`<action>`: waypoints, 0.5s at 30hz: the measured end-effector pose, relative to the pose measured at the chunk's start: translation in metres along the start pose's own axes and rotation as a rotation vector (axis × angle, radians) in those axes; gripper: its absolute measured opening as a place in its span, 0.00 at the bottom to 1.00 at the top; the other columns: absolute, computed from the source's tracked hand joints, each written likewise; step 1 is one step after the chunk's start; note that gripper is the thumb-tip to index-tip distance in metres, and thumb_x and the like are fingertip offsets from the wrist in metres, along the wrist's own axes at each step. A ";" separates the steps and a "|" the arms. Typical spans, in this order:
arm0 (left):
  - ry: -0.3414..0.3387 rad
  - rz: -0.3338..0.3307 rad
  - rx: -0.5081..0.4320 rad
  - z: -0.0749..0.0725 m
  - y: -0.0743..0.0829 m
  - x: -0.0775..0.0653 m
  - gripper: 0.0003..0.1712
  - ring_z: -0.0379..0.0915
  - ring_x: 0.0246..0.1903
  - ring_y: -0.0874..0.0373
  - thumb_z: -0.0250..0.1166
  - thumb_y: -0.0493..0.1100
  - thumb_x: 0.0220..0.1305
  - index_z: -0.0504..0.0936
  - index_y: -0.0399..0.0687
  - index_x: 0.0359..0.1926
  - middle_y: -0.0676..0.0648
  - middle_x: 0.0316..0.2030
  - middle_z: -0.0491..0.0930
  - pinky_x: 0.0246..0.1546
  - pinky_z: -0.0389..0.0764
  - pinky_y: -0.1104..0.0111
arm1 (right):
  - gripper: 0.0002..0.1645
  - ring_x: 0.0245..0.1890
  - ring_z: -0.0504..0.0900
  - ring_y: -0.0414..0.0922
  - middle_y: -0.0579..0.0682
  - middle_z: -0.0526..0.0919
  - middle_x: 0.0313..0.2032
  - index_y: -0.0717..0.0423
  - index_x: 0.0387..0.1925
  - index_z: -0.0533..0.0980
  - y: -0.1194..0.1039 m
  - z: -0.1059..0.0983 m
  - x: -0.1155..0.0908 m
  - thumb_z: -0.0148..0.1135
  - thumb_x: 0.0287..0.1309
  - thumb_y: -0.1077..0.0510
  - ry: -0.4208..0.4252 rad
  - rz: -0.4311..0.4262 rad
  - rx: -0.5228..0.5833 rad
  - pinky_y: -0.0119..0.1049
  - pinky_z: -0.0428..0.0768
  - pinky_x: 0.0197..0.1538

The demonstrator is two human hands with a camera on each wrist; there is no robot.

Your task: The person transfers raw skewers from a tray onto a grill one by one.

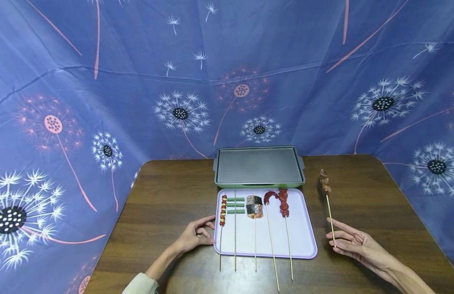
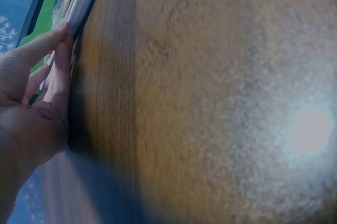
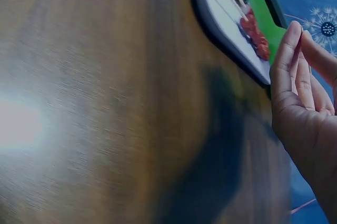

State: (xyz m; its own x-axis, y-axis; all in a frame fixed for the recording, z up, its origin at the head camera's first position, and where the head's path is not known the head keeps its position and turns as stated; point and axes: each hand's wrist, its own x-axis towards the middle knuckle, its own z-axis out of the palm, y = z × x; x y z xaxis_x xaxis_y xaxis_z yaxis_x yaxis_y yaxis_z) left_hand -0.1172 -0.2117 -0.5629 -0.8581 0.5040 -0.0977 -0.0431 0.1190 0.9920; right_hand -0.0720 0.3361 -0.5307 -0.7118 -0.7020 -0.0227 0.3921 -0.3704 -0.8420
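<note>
My right hand (image 1: 359,247) pinches the bare stick of a meat skewer (image 1: 324,182) between thumb and fingers. The brown meat chunks point up and away, to the right of a white tray (image 1: 304,234). At the tray's left edge, my left hand (image 1: 193,236) grips the rim with thumb and fingers. Across the tray lie a red-and-green skewer (image 1: 222,210), a skewer of green stalks (image 1: 235,205), a fish-piece skewer (image 1: 254,207), a dark red tentacle skewer (image 1: 269,197) and a red meat skewer (image 1: 283,203). Their sticks overhang the front rim. The right wrist view hides the held skewer.
Behind the tray, close against it, stands a flat dark grill plate (image 1: 260,165) with a green base and side handles. Both stand on a brown wooden table (image 1: 168,192). A blue dandelion-print cloth (image 1: 304,102) hangs behind and beside the table.
</note>
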 end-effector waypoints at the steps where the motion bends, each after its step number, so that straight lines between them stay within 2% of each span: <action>1: 0.003 -0.003 0.000 0.000 0.000 0.000 0.47 0.82 0.33 0.68 0.74 0.26 0.53 0.62 0.26 0.72 0.21 0.54 0.73 0.39 0.82 0.78 | 0.40 0.60 0.82 0.40 0.46 0.80 0.63 0.35 0.78 0.59 -0.004 -0.001 0.001 0.34 0.77 0.74 0.014 0.006 -0.027 0.34 0.77 0.64; 6: 0.008 -0.015 0.009 -0.002 -0.002 0.000 0.47 0.83 0.33 0.69 0.75 0.27 0.54 0.63 0.29 0.73 0.23 0.54 0.74 0.40 0.82 0.77 | 0.40 0.58 0.84 0.39 0.43 0.81 0.62 0.35 0.78 0.59 -0.019 -0.002 0.006 0.37 0.77 0.73 0.072 0.016 -0.147 0.34 0.79 0.62; 11: 0.010 -0.022 0.009 -0.001 -0.001 0.000 0.47 0.83 0.33 0.69 0.75 0.28 0.54 0.64 0.30 0.73 0.23 0.54 0.74 0.41 0.82 0.77 | 0.39 0.57 0.84 0.38 0.42 0.82 0.60 0.35 0.78 0.60 -0.028 -0.001 0.011 0.39 0.77 0.72 0.099 0.024 -0.211 0.33 0.80 0.62; 15: 0.016 -0.043 0.004 -0.001 0.000 0.000 0.48 0.83 0.33 0.68 0.75 0.28 0.53 0.64 0.32 0.74 0.24 0.55 0.74 0.41 0.82 0.77 | 0.39 0.56 0.84 0.36 0.42 0.82 0.60 0.39 0.79 0.58 -0.032 0.000 0.017 0.40 0.76 0.72 0.093 0.023 -0.240 0.32 0.81 0.60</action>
State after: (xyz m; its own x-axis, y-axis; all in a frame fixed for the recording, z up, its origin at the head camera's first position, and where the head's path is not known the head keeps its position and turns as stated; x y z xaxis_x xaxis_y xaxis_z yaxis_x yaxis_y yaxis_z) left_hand -0.1175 -0.2123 -0.5626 -0.8636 0.4846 -0.1392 -0.0785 0.1435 0.9865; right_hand -0.0972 0.3360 -0.5042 -0.7593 -0.6454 -0.0830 0.2670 -0.1927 -0.9442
